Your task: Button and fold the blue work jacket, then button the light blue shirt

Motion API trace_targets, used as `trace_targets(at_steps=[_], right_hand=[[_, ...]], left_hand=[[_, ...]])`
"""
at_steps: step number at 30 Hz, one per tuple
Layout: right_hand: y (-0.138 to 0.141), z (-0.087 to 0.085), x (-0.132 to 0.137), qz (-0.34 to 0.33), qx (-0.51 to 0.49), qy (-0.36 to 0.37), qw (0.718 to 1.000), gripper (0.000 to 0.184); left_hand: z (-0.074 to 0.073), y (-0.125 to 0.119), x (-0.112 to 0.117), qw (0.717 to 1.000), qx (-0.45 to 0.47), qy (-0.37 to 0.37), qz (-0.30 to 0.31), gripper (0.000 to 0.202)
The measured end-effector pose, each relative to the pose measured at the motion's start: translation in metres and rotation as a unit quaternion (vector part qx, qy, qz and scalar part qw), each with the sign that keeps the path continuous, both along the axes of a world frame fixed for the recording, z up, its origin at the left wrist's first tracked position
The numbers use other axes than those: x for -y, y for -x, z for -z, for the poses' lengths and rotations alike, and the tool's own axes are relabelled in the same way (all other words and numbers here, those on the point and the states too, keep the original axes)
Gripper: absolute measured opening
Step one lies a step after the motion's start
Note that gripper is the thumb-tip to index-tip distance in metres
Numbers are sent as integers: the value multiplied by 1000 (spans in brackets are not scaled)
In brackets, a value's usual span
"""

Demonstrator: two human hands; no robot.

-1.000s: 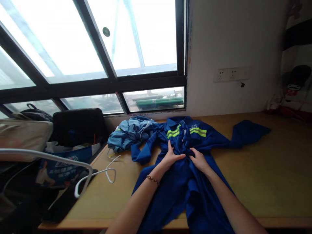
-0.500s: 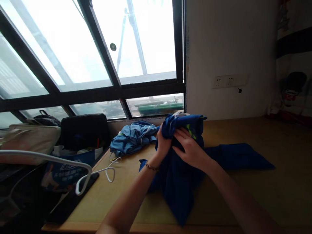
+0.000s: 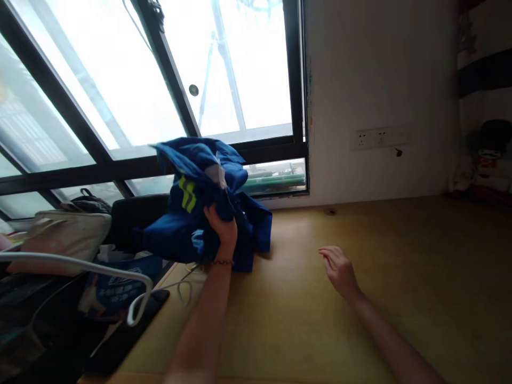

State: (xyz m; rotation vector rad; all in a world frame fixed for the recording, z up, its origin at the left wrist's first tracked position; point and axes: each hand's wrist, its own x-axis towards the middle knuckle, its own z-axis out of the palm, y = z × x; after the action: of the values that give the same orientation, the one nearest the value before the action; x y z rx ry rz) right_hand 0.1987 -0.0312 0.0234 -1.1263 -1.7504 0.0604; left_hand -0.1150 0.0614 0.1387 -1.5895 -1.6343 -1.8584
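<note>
A dark blue shirt with yellow-green marks and a small light logo hangs bunched in the air at the left, in front of the window. My left hand, with a beaded bracelet at its wrist, is closed on its lower middle. Some cloth drapes down close to the tabletop, and folds hide part of the fingers. Over the wooden table, well apart from the shirt, my right hand holds nothing; its fingers are loosely bent with a small gap to the thumb.
A white cable curves across the left foreground. Bags and a blue printed carton stand beside the table's left edge, near a black flat item. The window and a wall socket are behind.
The shirt has been lifted off the table and swung left by my left hand. My right hand has let go of it and moved right. The lighter blue clothing is now hidden behind the shirt.
</note>
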Motion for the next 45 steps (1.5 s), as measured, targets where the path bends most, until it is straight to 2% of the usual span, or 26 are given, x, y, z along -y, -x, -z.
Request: trace_targets(at_steps=[2,4,6,8,10,14,17,19,22,24,26,28,35,45], right_hand=[[-1,26,-6,-5,10,31,999,23],[-2,42,-9,-9,13,59,998,22],[-3,50,-12,0,7,79,997,22],[-4,53,-14,12,3,94,995,21],[-5,54,-15,19,3,109,994,21],[-9,57,-17,31,1,130,991,22],[-14,60,-20,44,0,142,989,24],[-18,62,-24,58,-6,154,986,24],[-21,63,-29,75,-13,169,983,24],[-20,62,-30,76,-11,173,982,24],[-17,59,-29,74,-1,170,983,24],[-13,55,-28,71,17,159,985,25],[-6,48,-27,62,72,144,985,24],[-9,55,-31,44,96,163,981,24]], left_hand=[[64,6,1,995,-34,82,-40,45],[119,10,3,975,-80,206,-25,48],[154,12,4,955,-122,269,-36,52],[170,12,6,946,-149,285,-49,57],[173,10,11,943,-161,287,-47,59],[165,-3,30,942,-172,286,-48,66],[154,-26,48,950,-184,232,-101,72],[145,-43,56,954,-205,192,-107,71],[136,-62,64,948,-273,159,-37,65],[137,-67,65,930,-329,162,27,60],[141,-67,63,909,-368,182,76,58],[146,-64,59,898,-378,204,98,57],[153,-56,49,886,-375,251,105,48],[161,-52,46,882,-364,269,130,36]])
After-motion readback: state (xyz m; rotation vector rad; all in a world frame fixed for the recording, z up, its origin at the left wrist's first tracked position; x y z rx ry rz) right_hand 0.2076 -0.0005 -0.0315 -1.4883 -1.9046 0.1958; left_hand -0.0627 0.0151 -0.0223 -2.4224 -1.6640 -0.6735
